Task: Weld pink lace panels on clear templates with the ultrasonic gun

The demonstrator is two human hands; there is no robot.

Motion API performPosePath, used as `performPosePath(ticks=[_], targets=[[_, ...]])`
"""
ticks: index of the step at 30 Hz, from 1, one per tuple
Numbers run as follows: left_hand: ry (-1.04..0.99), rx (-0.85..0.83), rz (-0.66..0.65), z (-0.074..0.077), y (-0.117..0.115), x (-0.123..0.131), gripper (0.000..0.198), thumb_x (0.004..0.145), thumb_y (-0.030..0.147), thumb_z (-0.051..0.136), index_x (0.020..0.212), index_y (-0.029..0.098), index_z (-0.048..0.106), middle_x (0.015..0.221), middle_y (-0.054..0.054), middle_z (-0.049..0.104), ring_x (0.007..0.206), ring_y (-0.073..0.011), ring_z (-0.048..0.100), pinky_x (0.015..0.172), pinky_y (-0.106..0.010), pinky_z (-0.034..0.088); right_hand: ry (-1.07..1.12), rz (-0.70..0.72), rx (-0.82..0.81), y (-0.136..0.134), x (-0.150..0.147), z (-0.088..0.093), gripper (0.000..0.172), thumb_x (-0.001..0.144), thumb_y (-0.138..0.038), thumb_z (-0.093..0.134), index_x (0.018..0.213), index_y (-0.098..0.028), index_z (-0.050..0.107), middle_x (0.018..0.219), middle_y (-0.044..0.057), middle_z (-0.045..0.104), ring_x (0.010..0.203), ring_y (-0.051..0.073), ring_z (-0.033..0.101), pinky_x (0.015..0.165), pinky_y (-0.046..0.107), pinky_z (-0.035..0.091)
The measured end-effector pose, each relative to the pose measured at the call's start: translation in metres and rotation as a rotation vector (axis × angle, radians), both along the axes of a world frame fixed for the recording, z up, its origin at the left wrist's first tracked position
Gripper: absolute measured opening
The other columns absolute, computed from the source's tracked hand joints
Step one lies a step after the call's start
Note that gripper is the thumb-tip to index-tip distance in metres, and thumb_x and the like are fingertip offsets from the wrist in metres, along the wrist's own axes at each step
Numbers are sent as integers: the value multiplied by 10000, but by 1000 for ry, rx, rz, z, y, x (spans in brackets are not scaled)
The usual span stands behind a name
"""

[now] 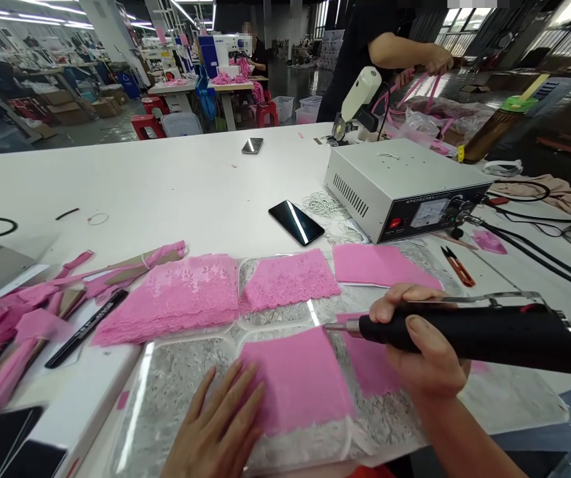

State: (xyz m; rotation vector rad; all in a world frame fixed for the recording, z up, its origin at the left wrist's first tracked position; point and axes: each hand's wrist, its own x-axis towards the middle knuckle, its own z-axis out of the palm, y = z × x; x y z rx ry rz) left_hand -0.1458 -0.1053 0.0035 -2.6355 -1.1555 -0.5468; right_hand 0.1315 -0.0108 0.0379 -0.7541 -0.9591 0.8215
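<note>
My right hand is wrapped round a black ultrasonic welding gun with a slim metal tip. The tip is at the upper right corner of a pink fabric piece on a clear sheet; whether it touches cannot be told. My left hand lies flat with fingers spread, fingertips on that piece's left edge. Another pink piece is partly hidden behind my right hand. Farther back are a stack of pink lace pieces, a lace piece and a plain pink piece.
A grey control box with a meter and cables stands at the back right, beside a black phone. Orange snips lie right. A black marker and pink strips are left. Across the table a person handles pink straps.
</note>
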Motion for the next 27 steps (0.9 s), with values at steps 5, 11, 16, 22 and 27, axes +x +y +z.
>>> performPosePath(ticks=[5,11,16,22,27], targets=[[-1,-8,55,1,-9,-4,335,991,151,448,1292,148,596,1396,-75,582,1425,-201,378,1230,-392,183,-7,-4,-14,-1,-1,0,100,746,-215,643,846,-211,639,819,4,574,598,131,581,592,339,528],[-23,-26,79,1,-15,-3,327,975,105,444,1253,134,615,1383,-76,593,1431,-206,369,1238,-415,140,-24,-18,-44,-4,0,2,80,721,-231,679,781,-228,627,785,9,554,599,146,542,583,360,526],[-50,-39,112,3,-18,0,314,975,124,461,1250,140,612,1356,-83,614,1414,-211,400,1231,-434,182,-40,-29,-62,-5,-1,5,84,699,-244,701,743,-247,630,769,31,524,604,178,502,555,391,491],[-96,-33,114,-7,-22,-1,328,960,134,484,1265,143,604,1377,-92,596,1420,-224,390,1232,-448,176,-27,-47,-73,-3,-3,7,83,674,-225,668,753,-240,651,763,24,517,597,169,491,540,378,464],[-118,-19,122,-7,-26,-5,340,957,140,485,1279,155,594,1377,-96,596,1412,-237,403,1225,-477,195,35,51,-54,-2,-18,12,87,706,-245,676,790,-254,655,777,13,527,572,155,501,492,353,451]])
